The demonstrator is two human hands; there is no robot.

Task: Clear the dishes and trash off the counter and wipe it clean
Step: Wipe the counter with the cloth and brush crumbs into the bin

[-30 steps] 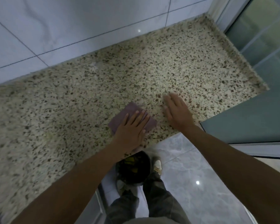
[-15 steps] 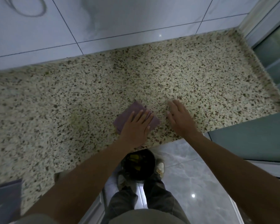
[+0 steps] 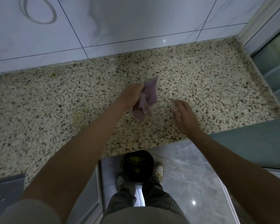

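Fingers of the left hand (image 3: 131, 95) clutch the purple cloth (image 3: 150, 92) over the counter (image 3: 55, 102); the right hand (image 3: 184, 118) hovers outstretched, empty.

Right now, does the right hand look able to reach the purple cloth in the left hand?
Probably yes. The right hand is open beside the purple cloth, which hangs bunched from the left hand over the counter, and nothing lies between them.

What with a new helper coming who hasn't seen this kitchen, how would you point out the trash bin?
Start at the speckled stone counter and drop past its front edge to the grey floor tiles. The bin stands there by the person's shoes: round, black, with yellow scraps inside.
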